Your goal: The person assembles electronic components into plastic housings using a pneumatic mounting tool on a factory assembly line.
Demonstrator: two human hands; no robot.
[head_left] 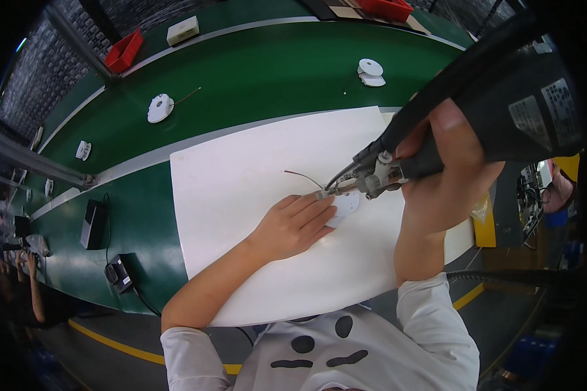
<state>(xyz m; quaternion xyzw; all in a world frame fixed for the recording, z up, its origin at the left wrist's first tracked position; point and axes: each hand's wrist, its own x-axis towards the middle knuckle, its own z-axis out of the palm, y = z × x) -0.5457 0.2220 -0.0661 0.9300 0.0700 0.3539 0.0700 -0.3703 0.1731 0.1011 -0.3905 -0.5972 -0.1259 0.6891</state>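
The right hand (453,163) is wrapped around a bulky black handheld tool (502,124), its metal tip angled down beside a white round part (347,204) on the white sheet (235,195). The left hand (295,228) lies over that part, fingers close together near the tip; whether they pinch it I cannot quite tell, since the contact is hidden. A thin dark wire (301,174) curves out beyond them, and the sheet covers some of the green tabletop (147,221)
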